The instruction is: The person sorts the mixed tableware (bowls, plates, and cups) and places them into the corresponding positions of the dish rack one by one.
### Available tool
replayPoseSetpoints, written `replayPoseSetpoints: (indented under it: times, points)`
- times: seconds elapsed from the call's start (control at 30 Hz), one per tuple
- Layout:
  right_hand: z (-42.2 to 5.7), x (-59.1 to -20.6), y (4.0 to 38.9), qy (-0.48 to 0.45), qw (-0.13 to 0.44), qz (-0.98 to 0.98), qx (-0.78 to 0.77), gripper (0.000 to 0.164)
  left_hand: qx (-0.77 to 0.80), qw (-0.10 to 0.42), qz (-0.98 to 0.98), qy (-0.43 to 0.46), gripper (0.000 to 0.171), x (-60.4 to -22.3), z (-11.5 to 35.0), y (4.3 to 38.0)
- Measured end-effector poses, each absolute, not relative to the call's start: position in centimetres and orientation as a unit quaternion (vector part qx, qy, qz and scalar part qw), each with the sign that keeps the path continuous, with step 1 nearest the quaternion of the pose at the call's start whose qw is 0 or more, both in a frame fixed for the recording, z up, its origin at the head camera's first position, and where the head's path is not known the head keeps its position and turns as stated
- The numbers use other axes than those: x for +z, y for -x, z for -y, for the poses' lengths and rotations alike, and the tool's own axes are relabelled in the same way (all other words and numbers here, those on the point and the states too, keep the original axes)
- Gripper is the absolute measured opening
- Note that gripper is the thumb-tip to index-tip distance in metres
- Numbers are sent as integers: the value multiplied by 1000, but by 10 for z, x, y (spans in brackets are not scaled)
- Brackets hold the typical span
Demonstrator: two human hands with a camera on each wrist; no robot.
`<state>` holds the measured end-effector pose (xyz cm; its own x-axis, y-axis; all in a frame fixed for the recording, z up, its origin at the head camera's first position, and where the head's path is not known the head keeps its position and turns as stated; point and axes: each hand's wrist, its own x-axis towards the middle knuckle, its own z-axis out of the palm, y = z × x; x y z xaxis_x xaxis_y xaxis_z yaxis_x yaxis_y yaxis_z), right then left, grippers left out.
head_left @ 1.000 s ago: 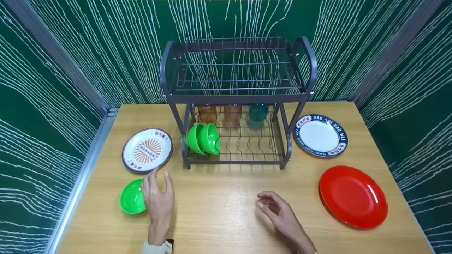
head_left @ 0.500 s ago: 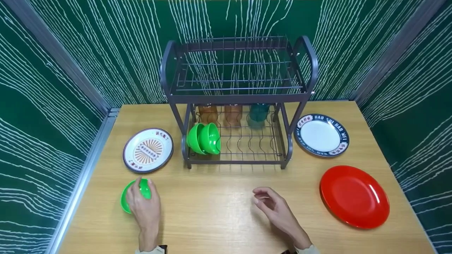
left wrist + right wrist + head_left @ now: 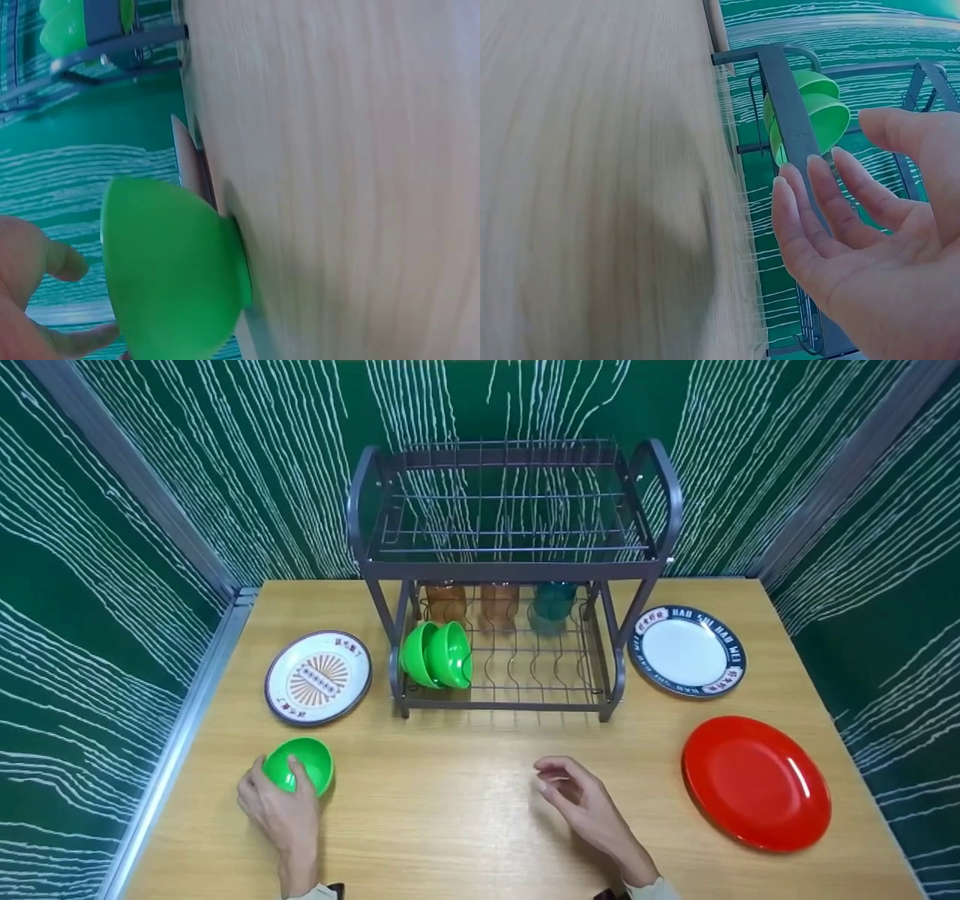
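My left hand (image 3: 281,806) is at the green bowl (image 3: 313,765), which stands upright on the table. In the head view its fingers lie along the bowl's left rim and the thumb reaches over the opening. From the left wrist, the thumb (image 3: 66,262) shows apart from the bowl's rim (image 3: 112,225), while another finger comes close to or touches the rim; which, I cannot tell. My right hand (image 3: 585,802) hovers over the table in front of the rack, fingers loosely bent, holding nothing.
A two-tier dark dish rack (image 3: 510,568) stands at the back. Its lower tier holds two tilted green bowls (image 3: 452,656) and three tinted cups (image 3: 499,604). A patterned white plate (image 3: 352,667) lies left; a blue-rimmed plate (image 3: 686,652) and a red plate (image 3: 757,784) lie right.
My left hand has moved down and left, from beside the patterned plate to the bowl, and turned around its left rim. The bowl sits slightly further right in view. My right hand has barely moved.
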<state>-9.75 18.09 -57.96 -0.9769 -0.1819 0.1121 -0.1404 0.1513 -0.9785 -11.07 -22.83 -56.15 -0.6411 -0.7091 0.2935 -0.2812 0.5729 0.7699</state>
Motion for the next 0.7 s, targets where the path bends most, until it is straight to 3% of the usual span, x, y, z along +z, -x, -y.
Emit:
replayPoseSetpoints:
  times: [0.33,0.53,0.7]
  points:
    - [-181,-581,98,142,13,-755,-640,25,-381,286,819,-319,62,-569,241,108]
    - [-180,-581,99,136,29,-754,-642,25,-404,230,823,-328,70,-570,244,109]
    - [-179,-582,99,133,34,-756,-640,24,-411,173,834,-325,66,-572,248,108]
